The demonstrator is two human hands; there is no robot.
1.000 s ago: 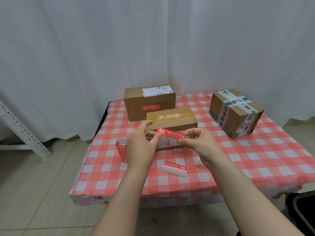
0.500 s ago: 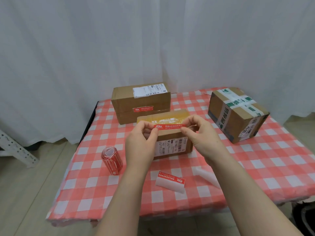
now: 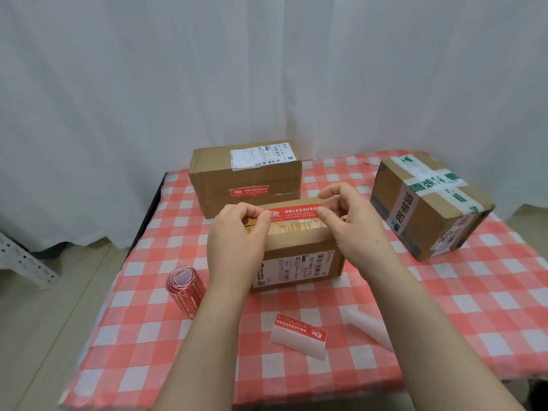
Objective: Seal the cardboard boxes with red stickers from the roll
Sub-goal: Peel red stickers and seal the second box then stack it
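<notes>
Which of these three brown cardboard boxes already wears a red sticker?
The far brown cardboard box: a red sticker sits on its front. The near box has its sticker merely held; the right box has green-printed tape.

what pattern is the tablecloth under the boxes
The tablecloth is red-and-white checked, clearest in the head view.

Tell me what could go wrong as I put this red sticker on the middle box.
The sticker is pinched at its ends by the left hand and right hand over the far top edge of the box; it could land crooked or miss the taped seam. Its ends may cling to the fingertips and wrinkle on release. The spare sticker lies between the forearms near the front of the table; an arm might brush it off.
</notes>
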